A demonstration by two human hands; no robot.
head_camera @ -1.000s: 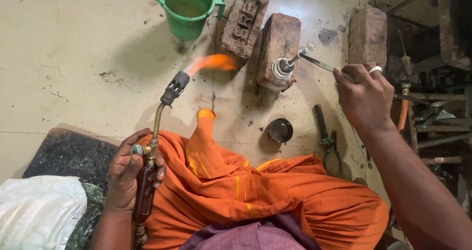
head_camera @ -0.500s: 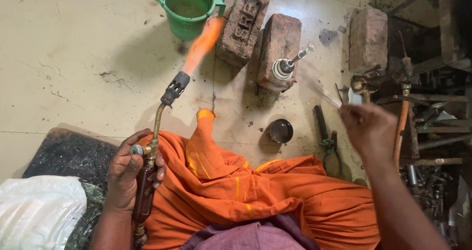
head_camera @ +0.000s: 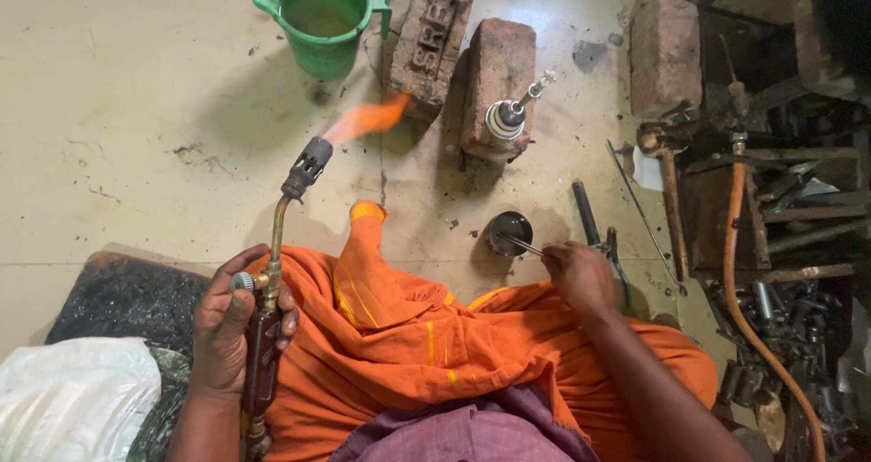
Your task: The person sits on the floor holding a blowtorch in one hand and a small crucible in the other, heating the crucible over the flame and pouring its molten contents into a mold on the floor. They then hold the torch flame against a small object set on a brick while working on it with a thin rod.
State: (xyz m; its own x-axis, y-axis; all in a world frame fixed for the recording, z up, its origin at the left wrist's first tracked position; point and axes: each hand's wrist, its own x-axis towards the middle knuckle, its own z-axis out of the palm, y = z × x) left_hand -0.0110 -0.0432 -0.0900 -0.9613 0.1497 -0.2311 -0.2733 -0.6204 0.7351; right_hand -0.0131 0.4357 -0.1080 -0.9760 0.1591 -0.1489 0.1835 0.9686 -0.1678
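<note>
Torch (head_camera: 272, 271): brass-necked, lit, gripped by the left hand (head_camera: 238, 321) round its dark handle, near left; nozzle aimed far-right so the orange flame (head_camera: 367, 119) blew clear of the orange cloth (head_camera: 426, 353) on the lap
Rod (head_camera: 522, 243): thin metal, pinched in the right hand (head_camera: 581, 276), tip dipped into a small dark cup (head_camera: 508, 232) on the floor just left of that hand
Fitting (head_camera: 508, 117): metal, with a thin stem, propped on a brick (head_camera: 499, 85) beyond the cup, apparently raised for the flame
Second brick (head_camera: 431, 40), stamped with raised letters, left of the first; third brick (head_camera: 667, 54) far right
Green jug (head_camera: 322, 17), holding murky liquid, far centre
Orange hose (head_camera: 739, 271) and tools, right
White bag (head_camera: 73, 398), near left, unlabelled
</note>
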